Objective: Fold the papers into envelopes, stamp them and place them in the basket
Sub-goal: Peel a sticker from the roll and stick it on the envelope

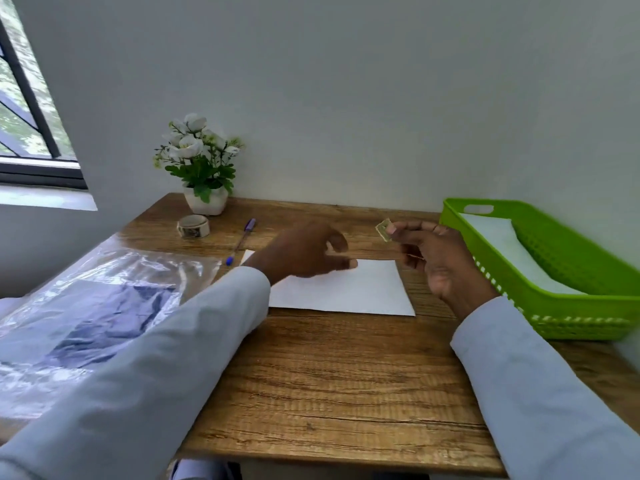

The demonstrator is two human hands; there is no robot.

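A white folded paper envelope (346, 289) lies flat on the wooden table (329, 375), near its middle. My right hand (436, 258) is raised above the envelope's right end and pinches a small yellowish stamp (383, 230) between thumb and forefinger. Over the envelope's left part hovers my left hand (304, 252), fingers loosely curled and holding nothing. The green plastic basket (561, 313) stands at the right edge of the table with white paper (502, 247) inside it. A roll of stamp tape (193, 226) sits at the back left.
A white pot of flowers (201, 168) stands at the back by the wall. A blue pen (242, 240) lies between the tape roll and the envelope. A clear plastic bag with blue content (90, 306) covers the table's left side.
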